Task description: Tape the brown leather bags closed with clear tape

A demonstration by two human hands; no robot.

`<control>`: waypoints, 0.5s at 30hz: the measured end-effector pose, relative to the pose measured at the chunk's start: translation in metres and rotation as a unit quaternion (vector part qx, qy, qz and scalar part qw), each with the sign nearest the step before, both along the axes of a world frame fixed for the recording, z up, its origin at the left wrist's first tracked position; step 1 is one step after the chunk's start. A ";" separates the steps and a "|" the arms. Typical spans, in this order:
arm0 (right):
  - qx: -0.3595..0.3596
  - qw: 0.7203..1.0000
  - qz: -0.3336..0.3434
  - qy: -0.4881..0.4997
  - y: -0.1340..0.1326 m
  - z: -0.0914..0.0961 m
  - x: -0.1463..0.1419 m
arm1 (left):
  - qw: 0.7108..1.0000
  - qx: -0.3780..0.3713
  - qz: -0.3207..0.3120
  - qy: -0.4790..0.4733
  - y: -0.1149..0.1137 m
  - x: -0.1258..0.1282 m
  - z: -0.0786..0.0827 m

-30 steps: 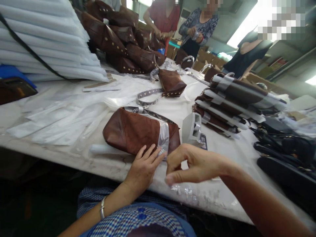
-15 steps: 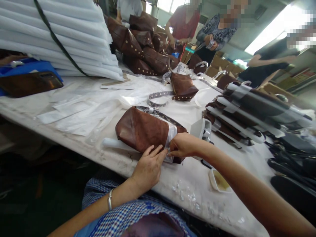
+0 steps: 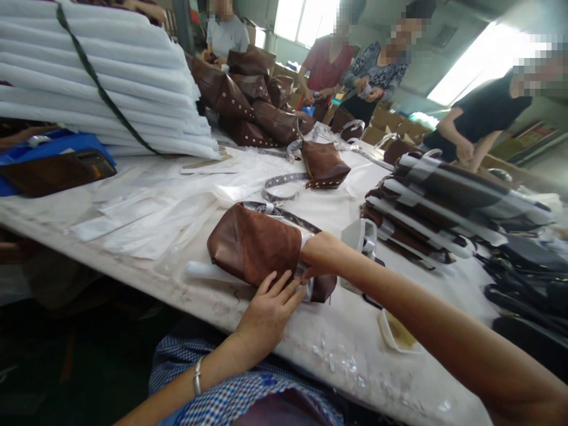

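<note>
A brown leather bag [image 3: 255, 245] lies on the white table [image 3: 186, 284] in front of me, with a clear plastic strip [image 3: 306, 278] wrapped round its right part. My left hand [image 3: 270, 310] rests flat on the bag's near edge, fingers stretched out, pressing the plastic down. My right hand [image 3: 322, 254] is curled on the bag at the strip, pinching the plastic; its fingertips are partly hidden. A white tape dispenser [image 3: 359, 236] stands just right of the bag.
White foam sheets [image 3: 102, 77] are stacked at the back left. Wrapped bags [image 3: 444, 201] are piled on the right, loose brown bags [image 3: 252, 100] at the back. A small dish [image 3: 397, 331] sits near the front edge. Several other people stand beyond the table.
My right hand came from the air near the table's front edge onto the bag and now pinches the plastic strip. My left hand stayed on the bag's near edge.
</note>
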State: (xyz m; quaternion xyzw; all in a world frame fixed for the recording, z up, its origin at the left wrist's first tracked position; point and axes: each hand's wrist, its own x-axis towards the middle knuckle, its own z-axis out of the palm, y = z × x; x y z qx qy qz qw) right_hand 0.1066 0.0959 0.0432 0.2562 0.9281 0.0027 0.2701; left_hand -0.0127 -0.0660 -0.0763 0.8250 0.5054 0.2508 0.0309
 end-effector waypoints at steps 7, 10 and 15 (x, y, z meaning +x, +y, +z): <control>0.039 0.999 0.021 0.026 0.030 0.000 0.014 | 1.000 0.021 0.010 0.007 0.001 -0.002 -0.005; 0.072 0.992 -0.078 0.076 0.044 0.009 0.032 | 1.000 0.024 0.009 0.016 0.001 -0.003 -0.006; 0.177 0.939 -0.186 0.229 0.018 -0.004 0.060 | 0.998 0.053 0.015 0.031 0.001 -0.001 -0.010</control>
